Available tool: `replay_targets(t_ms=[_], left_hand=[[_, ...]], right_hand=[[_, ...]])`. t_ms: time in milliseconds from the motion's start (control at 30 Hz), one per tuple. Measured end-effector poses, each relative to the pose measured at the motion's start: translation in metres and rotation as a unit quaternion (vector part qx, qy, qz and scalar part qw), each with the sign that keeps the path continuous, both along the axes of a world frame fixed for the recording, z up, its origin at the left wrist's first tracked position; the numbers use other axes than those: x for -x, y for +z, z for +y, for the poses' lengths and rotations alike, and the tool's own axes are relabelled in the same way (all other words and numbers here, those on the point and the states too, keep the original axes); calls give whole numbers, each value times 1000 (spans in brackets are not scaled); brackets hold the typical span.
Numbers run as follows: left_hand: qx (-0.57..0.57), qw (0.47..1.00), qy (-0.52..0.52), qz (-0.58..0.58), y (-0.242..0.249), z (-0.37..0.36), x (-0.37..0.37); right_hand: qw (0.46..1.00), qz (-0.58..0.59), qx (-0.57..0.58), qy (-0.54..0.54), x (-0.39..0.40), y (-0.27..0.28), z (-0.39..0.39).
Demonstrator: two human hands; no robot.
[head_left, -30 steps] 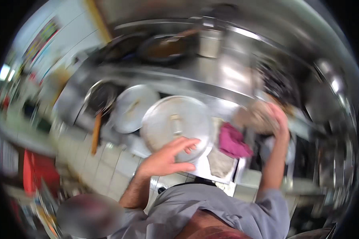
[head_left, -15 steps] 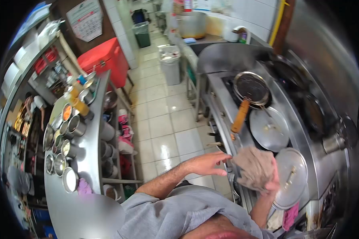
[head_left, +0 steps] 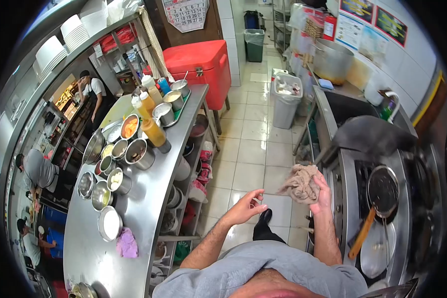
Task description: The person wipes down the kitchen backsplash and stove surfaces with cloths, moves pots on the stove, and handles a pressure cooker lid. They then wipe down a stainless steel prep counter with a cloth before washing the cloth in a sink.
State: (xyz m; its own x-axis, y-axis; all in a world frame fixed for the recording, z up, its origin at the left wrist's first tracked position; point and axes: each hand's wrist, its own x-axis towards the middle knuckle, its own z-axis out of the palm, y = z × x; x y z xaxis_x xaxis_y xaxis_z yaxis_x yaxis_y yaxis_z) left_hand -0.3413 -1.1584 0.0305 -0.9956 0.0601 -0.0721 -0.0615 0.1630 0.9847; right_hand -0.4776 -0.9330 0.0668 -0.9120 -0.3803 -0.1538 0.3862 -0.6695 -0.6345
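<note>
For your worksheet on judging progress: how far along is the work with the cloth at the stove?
Done: nothing that can be told; the stove edge shows no clear wiped patch. In hand: the right hand holds a bunched brown cloth up beside the stove, with the left hand open and empty. Left: the cloth touches no surface.

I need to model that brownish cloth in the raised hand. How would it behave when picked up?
The cloth is probably floppy: it bunches in folds in the right hand. Likely light, since one hand holds it up. Its matte, crumpled surface suggests little slipping.
</note>
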Motion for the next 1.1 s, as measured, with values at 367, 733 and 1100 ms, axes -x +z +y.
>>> replay_targets(t_ms=[367, 733, 1100], left_hand=[[1, 994, 99, -51, 0, -107, 223], [-26, 996, -49, -71, -39, -182, 502], [-50, 934, -355, 18, 41, -31, 789]], right_hand=[[990, 66, -65, -109, 267, 47, -96], [813, 188, -434, -341, 487, 31, -70], [229, 124, -906, -333, 611, 47, 67]])
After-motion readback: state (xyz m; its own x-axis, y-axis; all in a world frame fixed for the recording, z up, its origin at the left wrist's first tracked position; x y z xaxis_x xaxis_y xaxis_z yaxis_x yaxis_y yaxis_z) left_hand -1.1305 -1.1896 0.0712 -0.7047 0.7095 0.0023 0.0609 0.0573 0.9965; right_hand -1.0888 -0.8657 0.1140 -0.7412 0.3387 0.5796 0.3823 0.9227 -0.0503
